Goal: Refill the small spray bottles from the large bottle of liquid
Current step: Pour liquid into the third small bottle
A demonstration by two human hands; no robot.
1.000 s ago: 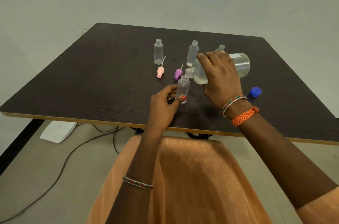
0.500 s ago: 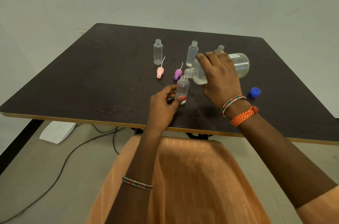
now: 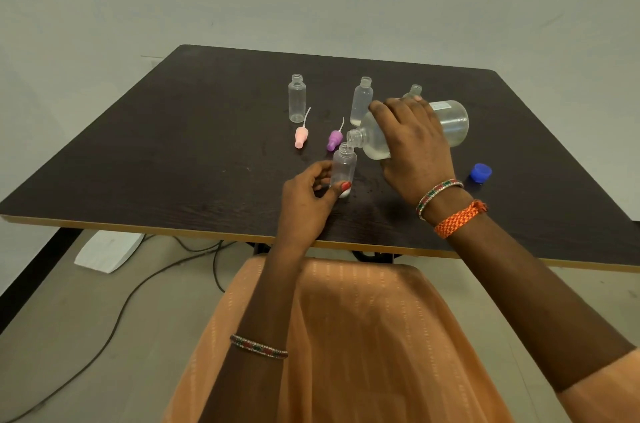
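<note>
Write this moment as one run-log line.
step: pouring | right hand: holds tilted large clear plastic bottle | left hand: steadies small clear plastic spray bottle | round blue cap: off, on dark table

Tipped large bottle [image 3: 450, 123] mouth meets upright small bottle [image 3: 343, 169].

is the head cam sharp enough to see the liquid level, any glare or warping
Head view: soft even light, no harsh glare; the large bottle shows liquid pooled toward its neck, but the level in the small bottle the left hand holds is too faint to read. Wide-angle warp bends the table edges. The right hand looks sharp.
</note>
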